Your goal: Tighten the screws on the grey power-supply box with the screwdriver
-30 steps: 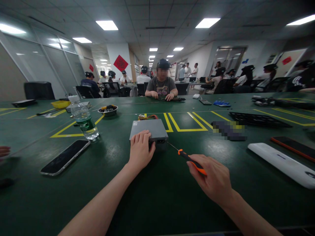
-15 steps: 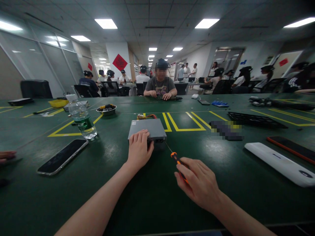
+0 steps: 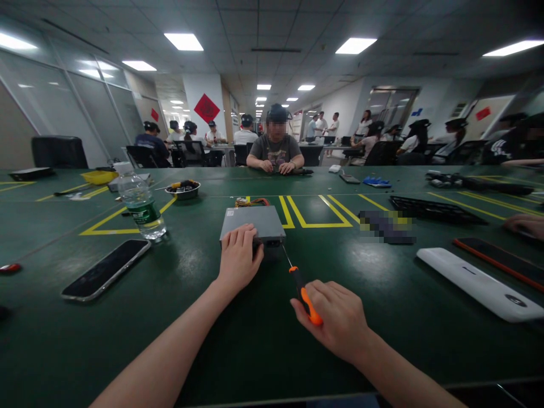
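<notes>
A grey metal computer power supply (image 3: 266, 218) lies flat on the green table, its bundle of coloured wires (image 3: 255, 202) sticking out at the back. My left hand (image 3: 240, 258) grips its near left part, fingers over the top and thumb on the front face by the socket. An orange-and-black screwdriver (image 3: 304, 292) is held in my right hand (image 3: 335, 314), which is closed round the handle. The shaft slants up and left, with its tip at the right end of the power supply's front face. Whether the tip sits in a screw is too small to tell.
Left of the power supply are a water bottle (image 3: 142, 207), a phone (image 3: 106, 269) and a metal bowl of tools (image 3: 182, 191). At right lie a white panel (image 3: 471, 280) and a black-and-orange slab (image 3: 501, 258). Across the table sits a person (image 3: 275, 147); another person's hand (image 3: 525, 224) shows far right.
My right hand has swung left and turned the screwdriver more upright, its tip staying near the power supply's front right corner. My left hand keeps its hold.
</notes>
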